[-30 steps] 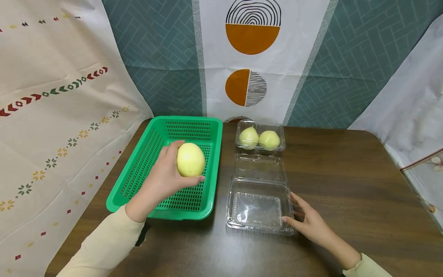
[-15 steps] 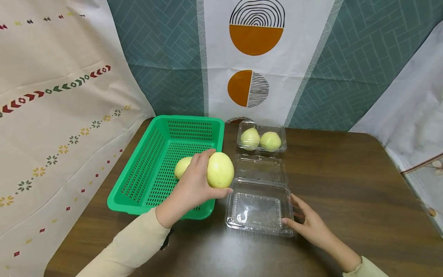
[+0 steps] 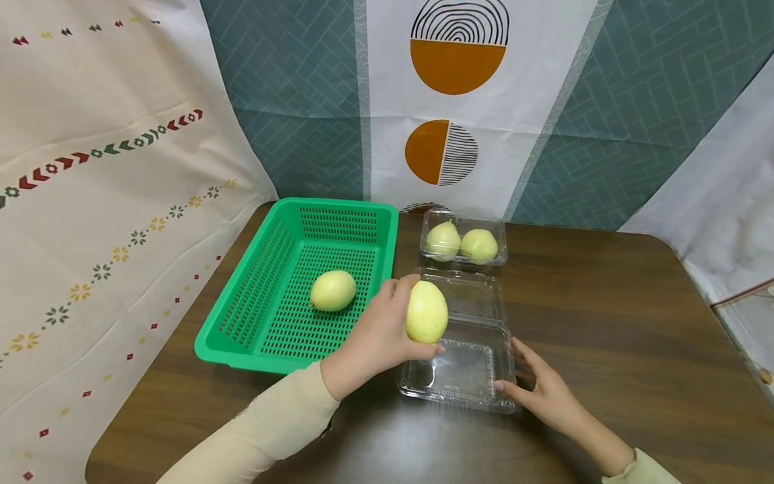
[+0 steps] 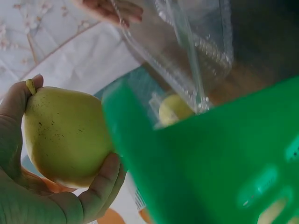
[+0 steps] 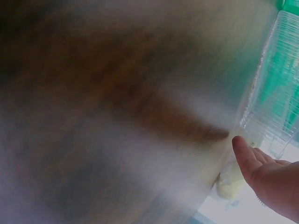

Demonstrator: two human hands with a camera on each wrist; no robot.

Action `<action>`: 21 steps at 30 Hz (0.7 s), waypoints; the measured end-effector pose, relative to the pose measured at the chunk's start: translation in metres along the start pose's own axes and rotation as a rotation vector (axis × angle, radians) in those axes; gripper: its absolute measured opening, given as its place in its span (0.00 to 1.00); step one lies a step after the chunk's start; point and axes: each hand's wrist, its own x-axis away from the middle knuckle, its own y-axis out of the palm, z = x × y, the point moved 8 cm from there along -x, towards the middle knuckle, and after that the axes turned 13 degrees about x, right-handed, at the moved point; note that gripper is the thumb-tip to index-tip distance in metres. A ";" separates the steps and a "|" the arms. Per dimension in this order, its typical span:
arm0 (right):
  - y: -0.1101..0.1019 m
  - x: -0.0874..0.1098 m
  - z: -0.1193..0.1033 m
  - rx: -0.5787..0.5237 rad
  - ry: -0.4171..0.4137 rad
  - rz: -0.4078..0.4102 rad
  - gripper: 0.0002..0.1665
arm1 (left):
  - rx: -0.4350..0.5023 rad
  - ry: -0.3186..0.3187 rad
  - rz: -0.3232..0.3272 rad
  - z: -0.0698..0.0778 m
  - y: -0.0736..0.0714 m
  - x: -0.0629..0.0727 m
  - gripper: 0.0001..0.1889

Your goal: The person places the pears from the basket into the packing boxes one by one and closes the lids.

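Observation:
My left hand [image 3: 377, 336] grips a round yellow-green pear [image 3: 426, 312], thumb below and fingers over the top. In the left wrist view the pear [image 4: 70, 135] shows its short stem near a fingertip. It is held over the left part of a clear plastic clamshell box [image 3: 462, 376], whose lid [image 3: 465, 296] lies folded back behind it. My right hand [image 3: 544, 390] rests at the box's right side, fingers straight along the outer wall and thumb tip at the rim. In the right wrist view, the right hand [image 5: 268, 179] is beside the clear wall.
A green slotted basket [image 3: 208, 346] stands on the left with one pear [image 3: 333, 291] in it. Behind the lid sits a closed clear box [image 3: 464, 218] holding two pears [image 3: 443, 240]. Patterned cloth [image 3: 302, 101] hangs along the back of the brown table [image 3: 605, 316].
My left hand has carried the pear rightward from over the basket to over the clear box, uncovering the pear in the basket. The right hand keeps its place at the box; the head view shifts slightly.

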 end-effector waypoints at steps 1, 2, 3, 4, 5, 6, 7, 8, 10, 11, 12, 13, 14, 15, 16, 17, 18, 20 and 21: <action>0.000 0.000 0.000 0.002 0.002 0.001 0.48 | 0.002 -0.003 -0.007 0.000 0.003 0.000 0.51; -0.001 0.000 0.001 0.004 0.002 0.002 0.48 | 0.006 -0.008 -0.016 -0.001 0.006 0.001 0.51; -0.001 -0.001 0.001 0.005 0.002 0.002 0.48 | 0.010 -0.014 -0.025 -0.002 0.009 0.001 0.51; -0.001 -0.001 0.001 0.006 0.004 0.001 0.48 | 0.012 -0.020 -0.035 -0.003 0.012 0.002 0.51; -0.001 -0.001 0.001 0.008 0.005 0.001 0.48 | 0.013 -0.024 -0.043 -0.004 0.014 0.002 0.51; -0.001 -0.001 0.001 0.011 0.002 -0.001 0.48 | 0.012 -0.028 -0.049 -0.006 0.017 0.002 0.51; -0.001 -0.001 0.001 0.013 -0.001 -0.001 0.48 | 0.007 -0.031 -0.055 -0.007 0.019 0.002 0.51; 0.000 -0.001 0.001 0.014 -0.001 -0.003 0.48 | 0.001 -0.033 -0.061 -0.008 0.022 0.002 0.51; 0.000 -0.001 0.000 0.017 -0.004 -0.005 0.48 | -0.009 -0.037 -0.069 -0.011 0.026 0.002 0.50; 0.001 -0.001 0.000 0.018 -0.007 -0.003 0.48 | -0.013 -0.040 -0.072 -0.011 0.028 0.002 0.50; 0.001 -0.001 0.000 0.018 -0.006 -0.002 0.48 | -0.017 -0.045 -0.076 -0.012 0.030 0.003 0.49; 0.001 0.000 0.000 0.016 -0.004 0.000 0.48 | -0.018 -0.050 -0.079 -0.013 0.032 0.003 0.49; 0.001 0.000 0.000 0.016 -0.002 0.001 0.48 | -0.019 -0.057 -0.084 -0.014 0.034 0.003 0.49; 0.001 0.000 -0.001 0.015 -0.001 0.002 0.48 | -0.023 -0.064 -0.088 -0.015 0.037 0.003 0.49; 0.001 0.000 0.000 0.013 0.004 0.000 0.48 | -0.028 -0.068 -0.090 -0.015 0.039 0.003 0.49; 0.001 0.000 0.000 0.012 0.010 -0.002 0.48 | -0.030 -0.075 -0.093 -0.016 0.041 0.004 0.49; 0.001 0.000 0.000 0.011 0.015 -0.004 0.48 | -0.034 -0.079 -0.096 -0.018 0.043 0.004 0.50; 0.001 -0.001 0.000 0.009 0.019 -0.007 0.48 | -0.039 -0.085 -0.102 -0.019 0.047 0.004 0.50; 0.001 -0.001 0.000 0.008 0.021 -0.008 0.48 | -0.043 -0.087 -0.103 -0.020 0.049 0.004 0.51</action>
